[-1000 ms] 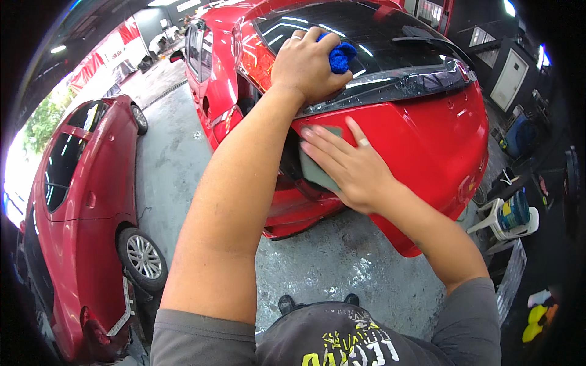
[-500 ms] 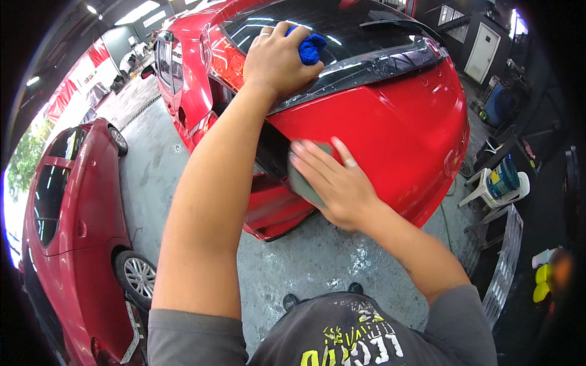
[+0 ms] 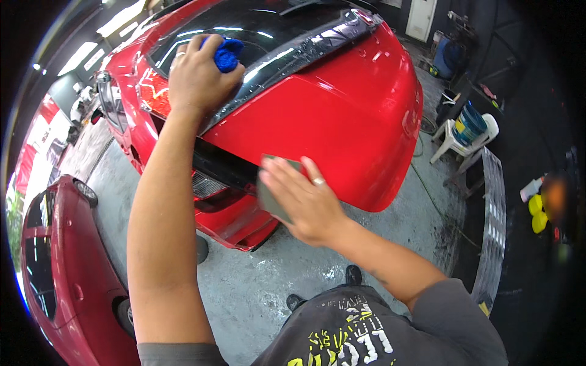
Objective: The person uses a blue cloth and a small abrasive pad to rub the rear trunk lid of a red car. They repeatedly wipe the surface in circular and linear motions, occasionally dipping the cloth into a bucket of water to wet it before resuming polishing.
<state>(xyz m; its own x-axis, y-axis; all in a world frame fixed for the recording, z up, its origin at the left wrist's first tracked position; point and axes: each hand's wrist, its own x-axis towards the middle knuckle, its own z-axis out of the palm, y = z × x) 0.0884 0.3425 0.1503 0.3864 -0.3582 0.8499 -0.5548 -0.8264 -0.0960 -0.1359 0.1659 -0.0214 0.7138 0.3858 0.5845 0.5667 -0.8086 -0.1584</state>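
Note:
My left hand is closed on a bunched blue cloth. It is at the lower left of the dark rear window of a red car. My right hand lies flat over a thin grey-green sanding pad, its fingers close together and the thumb apart. The pad is at the lower left edge of the raised red tailgate; its underside is hidden. Below the tailgate the dark opening and the red bumper show.
A darker red car stands at the left. On the right, a white plastic chair bears a blue bucket, near a long perforated metal plank. A hose runs over the grey floor.
My view has swung, so the car sits farther left and tilts. My right hand and the pad are lower along the tailgate's edge. The blue cloth stays in my left hand.

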